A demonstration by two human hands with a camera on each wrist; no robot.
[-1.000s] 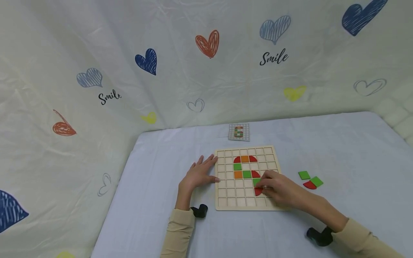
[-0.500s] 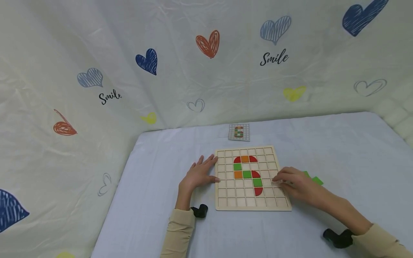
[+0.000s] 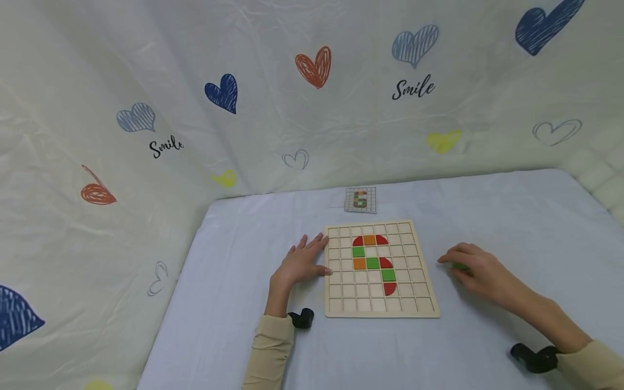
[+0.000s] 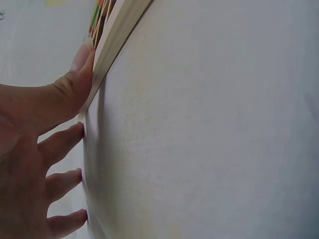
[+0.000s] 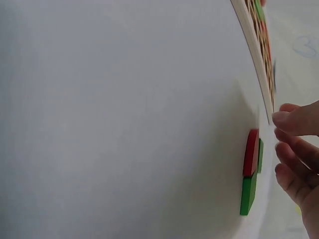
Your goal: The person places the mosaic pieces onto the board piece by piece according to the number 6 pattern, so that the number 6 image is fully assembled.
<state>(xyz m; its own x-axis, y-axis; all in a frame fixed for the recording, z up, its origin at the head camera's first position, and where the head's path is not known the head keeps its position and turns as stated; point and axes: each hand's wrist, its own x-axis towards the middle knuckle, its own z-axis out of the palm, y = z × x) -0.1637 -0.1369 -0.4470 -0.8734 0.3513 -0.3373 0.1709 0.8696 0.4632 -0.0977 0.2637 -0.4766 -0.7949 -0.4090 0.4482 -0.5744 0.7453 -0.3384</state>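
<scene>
A wooden grid board [image 3: 341,306] lies on the white cloth. Set in its squares are orange squares [image 3: 359,264], green squares [image 3: 372,263] and red quarter-round tiles [image 3: 390,288]. With fingers spread, my left hand [image 3: 297,266] rests at the board's left edge; in the left wrist view its thumb touches the wooden rim [image 4: 119,35]. My right hand [image 3: 480,271] is to the right of the board, over the loose tiles, fingers bent and holding nothing. The right wrist view shows a red quarter-round tile [image 5: 251,152] and a green tile [image 5: 248,194] beside those fingers, another green one [image 5: 260,155] behind.
A small printed pattern card [image 3: 361,200] lies behind the board near the back of the table. Behind the table hangs a pale curtain [image 3: 263,119] with heart prints. A black wrist mount [image 3: 302,318] sits at each sleeve cuff.
My right hand has left the red quarter-round tile in the board's lower part and moved right, off the board, to above the loose tiles. My left hand has stayed at the edge.
</scene>
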